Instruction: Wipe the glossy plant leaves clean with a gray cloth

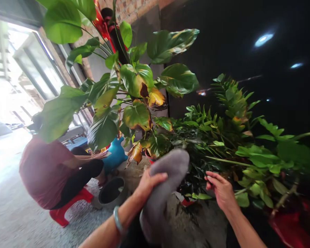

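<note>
My left hand [148, 182] grips a grey cloth [165, 182] that hangs down over my forearm; a pale bangle [118, 220] sits on that wrist. My right hand [220, 189] reaches toward the low dark-green plant [204, 137], fingers loosely curled and apart, holding nothing, its fingertips close to the leaves. Above stands a tall plant with big green and yellowing leaves [136, 100].
At left a person in a red shirt [45, 168] squats on a red stool [67, 206], beside a grey bucket [111, 191] and a blue object [116, 155]. Red pots [294, 224] stand at lower right. A bright doorway opens at far left; a dark wall lies behind.
</note>
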`<action>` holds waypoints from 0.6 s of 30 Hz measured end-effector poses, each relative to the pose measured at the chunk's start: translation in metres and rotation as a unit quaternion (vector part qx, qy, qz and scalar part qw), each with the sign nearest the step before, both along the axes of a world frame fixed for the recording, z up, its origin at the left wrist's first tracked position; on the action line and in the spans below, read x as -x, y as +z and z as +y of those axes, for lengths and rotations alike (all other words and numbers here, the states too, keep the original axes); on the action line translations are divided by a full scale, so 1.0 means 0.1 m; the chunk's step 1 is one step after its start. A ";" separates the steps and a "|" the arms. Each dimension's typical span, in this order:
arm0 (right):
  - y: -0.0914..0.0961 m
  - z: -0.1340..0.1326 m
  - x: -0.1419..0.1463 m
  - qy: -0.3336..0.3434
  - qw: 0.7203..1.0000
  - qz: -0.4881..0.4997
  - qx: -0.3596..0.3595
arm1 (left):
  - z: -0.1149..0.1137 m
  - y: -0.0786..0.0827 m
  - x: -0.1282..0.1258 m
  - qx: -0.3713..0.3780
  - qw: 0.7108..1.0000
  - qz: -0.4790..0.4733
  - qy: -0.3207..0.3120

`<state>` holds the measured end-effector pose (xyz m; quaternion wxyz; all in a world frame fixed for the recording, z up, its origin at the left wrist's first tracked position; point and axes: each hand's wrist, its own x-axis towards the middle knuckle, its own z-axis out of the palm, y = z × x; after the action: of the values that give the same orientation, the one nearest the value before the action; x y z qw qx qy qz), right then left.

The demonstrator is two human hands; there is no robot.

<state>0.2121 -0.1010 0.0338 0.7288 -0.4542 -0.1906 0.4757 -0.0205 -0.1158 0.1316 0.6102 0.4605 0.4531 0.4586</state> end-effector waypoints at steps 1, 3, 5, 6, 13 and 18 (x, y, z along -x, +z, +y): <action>0.00 0.00 0.01 0.001 1.000 0.001 0.000 | 0.14 0.16 0.00 -0.036 0.997 -0.024 0.063; 0.02 0.01 0.03 0.003 1.000 0.004 0.005 | 0.42 0.35 -0.04 -0.078 0.980 -0.074 0.166; 0.03 0.01 0.04 0.002 1.000 0.008 0.011 | 0.58 0.27 -0.11 -0.053 0.974 -0.084 0.202; 0.04 0.00 0.04 0.002 1.000 0.009 0.015 | 0.58 0.14 -0.14 -0.026 0.978 -0.072 0.194; 0.03 -0.03 -0.02 0.000 1.000 0.010 0.016 | -0.11 -0.65 -0.05 0.097 0.991 0.020 -0.085; 0.05 -0.02 -0.01 0.009 1.000 0.018 0.020 | 0.22 0.09 0.06 -0.012 0.996 -0.024 0.091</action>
<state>0.2135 -0.1035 0.0386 0.7184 -0.4583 -0.1718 0.4942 -0.0266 -0.0941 0.1405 0.5713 0.4134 0.4729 0.5283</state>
